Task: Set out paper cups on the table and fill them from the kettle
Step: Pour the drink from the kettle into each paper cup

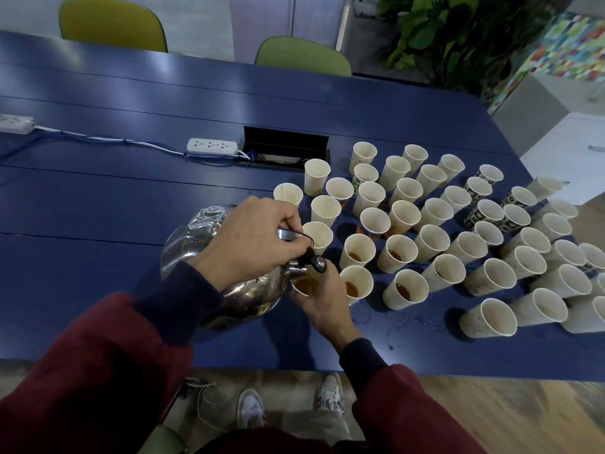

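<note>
Now steel kettle point(229, 283) tilted right near table's near edge, spout over paper cup point(306, 286) holding amber liquid. Left hand point(252, 239) clenched around kettle handle; right hand point(322, 304) wrapped round cup. Blue table point(98, 208) bare on left, open room there. Right: crowded cluster of cups point(458, 231), a few with brown liquid, spilled drops nearby. Far: power strip point(212, 146), cable box point(284, 152).
</note>
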